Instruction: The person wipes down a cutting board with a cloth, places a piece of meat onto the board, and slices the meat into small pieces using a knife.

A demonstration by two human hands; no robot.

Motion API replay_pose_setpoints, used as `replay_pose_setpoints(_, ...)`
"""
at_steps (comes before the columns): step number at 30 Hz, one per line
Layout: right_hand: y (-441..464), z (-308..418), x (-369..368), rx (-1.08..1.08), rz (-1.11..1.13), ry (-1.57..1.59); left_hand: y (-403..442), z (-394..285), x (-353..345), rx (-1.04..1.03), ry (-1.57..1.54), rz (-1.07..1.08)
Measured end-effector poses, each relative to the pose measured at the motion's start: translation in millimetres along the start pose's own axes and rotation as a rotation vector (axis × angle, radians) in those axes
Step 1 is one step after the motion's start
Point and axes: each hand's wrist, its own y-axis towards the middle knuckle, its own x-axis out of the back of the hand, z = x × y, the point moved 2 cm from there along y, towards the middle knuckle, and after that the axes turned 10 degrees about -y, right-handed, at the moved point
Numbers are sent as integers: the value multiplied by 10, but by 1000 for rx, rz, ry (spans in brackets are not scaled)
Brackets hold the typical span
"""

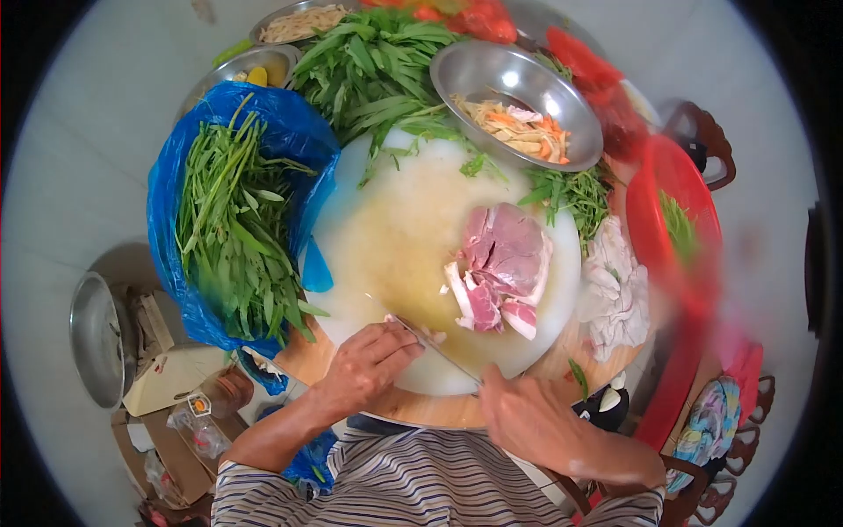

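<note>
My right hand [527, 413] grips a knife [446, 353] by its handle, which the fingers mostly hide. The thin blade slants up and left across the front of a round white cutting board [351, 255]. Against the blade's left side, my left hand [373, 360] is closed, fingers curled down; what lies under them is hidden. A few small pale scraps [435, 335] lie just beyond the blade. Farther right on the board sits a large piece of raw meat [505, 246], with cut strips of meat [483, 307] with white fat at its near side.
A blue plastic bag [171, 184] of leafy greens [237, 211] overlaps the board's left. Behind are more greens [373, 66] and a metal bowl [562, 88] with shredded food. A crumpled whitish cloth or bag [615, 299] and a red basket [645, 189] stand at right.
</note>
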Motion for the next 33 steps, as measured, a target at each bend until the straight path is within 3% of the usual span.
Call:
replay_pose_setpoints(3, 411, 148, -21, 97, -189, -32, 37, -7, 56, -7, -40, -9)
replay_pose_setpoints(9, 306, 178, -40, 133, -258, 26, 1, 10, 24, 4, 11, 17)
replay_pose_setpoints(12, -100, 100, -49, 56, -74, -103, -36, -8, 24, 0, 28, -21)
replay_pose_setpoints(15, -226, 104, 7, 15, -50, -121, 1, -54, 59, 27, 7, 24)
replay_pose_setpoints(19, 15, 186, -58, 42, -150, -122, -86, 11, 58, 43, -19, 64)
replay_pose_setpoints(31, -217, 36, 17, 44, -116, -108, 47, -144, 160, 50, 71, 114)
replay_pose_setpoints(33, -51, 50, -104, 89, -349, -137, 70, -164, 154, 35, 84, 136)
